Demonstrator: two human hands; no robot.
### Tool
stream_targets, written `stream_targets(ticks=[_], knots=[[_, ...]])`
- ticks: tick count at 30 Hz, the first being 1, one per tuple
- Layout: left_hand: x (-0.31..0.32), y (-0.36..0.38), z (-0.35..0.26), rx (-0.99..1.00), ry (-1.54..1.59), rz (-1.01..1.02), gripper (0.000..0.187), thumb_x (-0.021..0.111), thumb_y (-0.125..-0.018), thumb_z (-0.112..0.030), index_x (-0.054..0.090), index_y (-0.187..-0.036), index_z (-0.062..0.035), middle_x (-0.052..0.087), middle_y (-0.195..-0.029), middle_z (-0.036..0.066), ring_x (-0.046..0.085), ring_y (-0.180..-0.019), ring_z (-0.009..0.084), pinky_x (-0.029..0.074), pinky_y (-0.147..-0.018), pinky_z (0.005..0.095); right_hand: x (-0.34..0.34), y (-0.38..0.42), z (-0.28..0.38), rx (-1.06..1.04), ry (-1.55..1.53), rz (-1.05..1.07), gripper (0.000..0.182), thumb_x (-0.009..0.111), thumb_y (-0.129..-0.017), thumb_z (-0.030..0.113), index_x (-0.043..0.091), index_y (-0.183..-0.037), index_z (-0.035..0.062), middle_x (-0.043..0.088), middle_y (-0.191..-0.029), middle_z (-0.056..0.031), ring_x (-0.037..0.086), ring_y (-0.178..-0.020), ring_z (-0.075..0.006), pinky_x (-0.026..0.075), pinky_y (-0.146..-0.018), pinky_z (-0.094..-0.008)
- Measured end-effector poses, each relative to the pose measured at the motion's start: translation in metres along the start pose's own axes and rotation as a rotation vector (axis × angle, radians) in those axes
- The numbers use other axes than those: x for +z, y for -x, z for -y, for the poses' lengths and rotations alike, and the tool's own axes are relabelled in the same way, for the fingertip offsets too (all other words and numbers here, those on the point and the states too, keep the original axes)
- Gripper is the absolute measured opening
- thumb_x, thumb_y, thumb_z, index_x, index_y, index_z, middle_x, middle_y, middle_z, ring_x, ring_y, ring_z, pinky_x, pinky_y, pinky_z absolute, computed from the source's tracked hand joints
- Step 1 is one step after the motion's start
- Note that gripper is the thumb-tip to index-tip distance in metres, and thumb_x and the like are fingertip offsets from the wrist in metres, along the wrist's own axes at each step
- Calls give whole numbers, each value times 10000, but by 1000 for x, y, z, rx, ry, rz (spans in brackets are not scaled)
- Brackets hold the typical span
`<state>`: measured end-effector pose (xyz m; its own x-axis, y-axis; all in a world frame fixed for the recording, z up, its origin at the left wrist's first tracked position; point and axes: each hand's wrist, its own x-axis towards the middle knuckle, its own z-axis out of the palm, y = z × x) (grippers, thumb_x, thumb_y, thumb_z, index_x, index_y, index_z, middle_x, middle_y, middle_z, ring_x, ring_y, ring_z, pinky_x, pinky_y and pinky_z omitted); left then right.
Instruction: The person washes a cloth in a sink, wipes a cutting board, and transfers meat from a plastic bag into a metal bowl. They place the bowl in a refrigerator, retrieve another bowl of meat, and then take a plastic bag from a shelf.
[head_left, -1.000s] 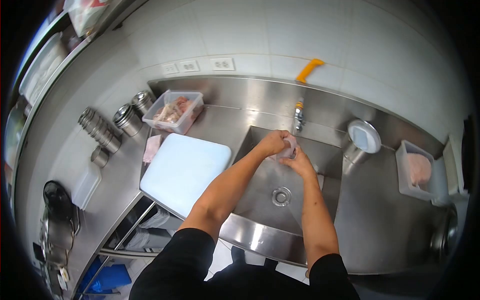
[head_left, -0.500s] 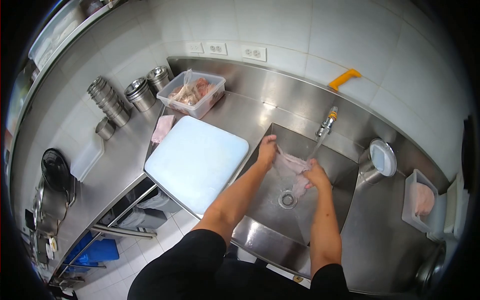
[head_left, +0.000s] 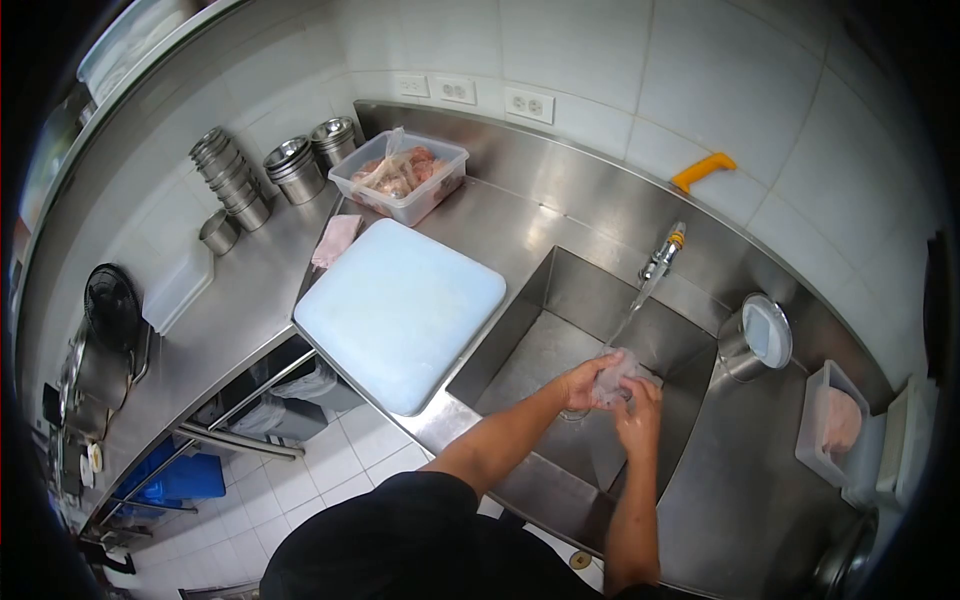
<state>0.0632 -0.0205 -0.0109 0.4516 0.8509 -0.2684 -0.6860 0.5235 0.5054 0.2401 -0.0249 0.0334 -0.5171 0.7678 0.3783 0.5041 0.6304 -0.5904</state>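
Observation:
A wet pinkish cloth (head_left: 615, 378) is bunched between my two hands over the steel sink (head_left: 520, 350). My left hand (head_left: 580, 385) has its fingers wrapped round the left side of the cloth. On the right side, my right hand (head_left: 638, 410) grips the same cloth. Water runs from the faucet (head_left: 664, 252) just behind the hands. Part of the drain shows below my left hand.
Left of the sink lies a white cutting board (head_left: 400, 315), with a folded pink cloth (head_left: 337, 240) by its corner. Behind it stands a plastic tub of meat (head_left: 410, 205). A metal pot (head_left: 737, 345) and another tub (head_left: 812, 430) are at the right.
My hands have come together, my left hand moving right and down. The cloth, stretched out between them before, is now gathered into a bunch. The view has shifted slightly.

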Motion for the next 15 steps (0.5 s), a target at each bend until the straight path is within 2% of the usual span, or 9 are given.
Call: stream_targets(ticks=[1,4,7,9,12,15], knots=[[2,3,-4,-25,-54,22,525,544,-906,-561,581,-1221,-143,642,-1129,37,625,-990,188,521,-775,351,-25,3,13,-59,89,47,620,679,-709,6,456,-1288,17,511,-1285,-204,470,-1202,-422,357,-1065,-477],[26,21,-17,-127,-228,96,413,639,-887,-446,604,-1159,-137,651,-1052,40,637,-879,158,519,-670,298,-62,-3,41,-218,215,119,730,698,-670,-5,449,-1351,83,444,-1391,-192,413,-1280,-406,341,-1070,-481],[56,26,-23,-262,-421,167,321,692,-855,-357,624,-1074,-132,639,-938,32,608,-749,122,469,-540,257,-68,-11,30,-323,130,192,752,682,-683,-37,441,-1381,103,383,-1448,-192,412,-1284,-411,357,-1055,-479],[67,24,-23,-317,-520,156,284,721,-819,-309,631,-1016,-126,618,-859,22,570,-662,99,414,-456,239,-75,-19,25,-401,144,225,744,675,-675,-61,453,-1369,90,416,-1418,-188,433,-1261,-401,376,-1043,-462],[86,22,-21,-298,-855,46,215,751,-757,-291,650,-875,-142,601,-769,2,510,-577,99,304,-413,235,-83,-27,32,-428,190,309,722,676,-659,-74,482,-1339,72,476,-1343,-178,479,-1197,-379,423,-993,-432],[90,18,-17,-320,-1018,36,194,757,-711,-248,654,-838,-143,579,-702,9,500,-532,115,307,-388,264,-79,-25,30,-428,237,306,637,683,-653,-48,533,-1261,64,536,-1219,-155,524,-1115,-349,468,-917,-411]])
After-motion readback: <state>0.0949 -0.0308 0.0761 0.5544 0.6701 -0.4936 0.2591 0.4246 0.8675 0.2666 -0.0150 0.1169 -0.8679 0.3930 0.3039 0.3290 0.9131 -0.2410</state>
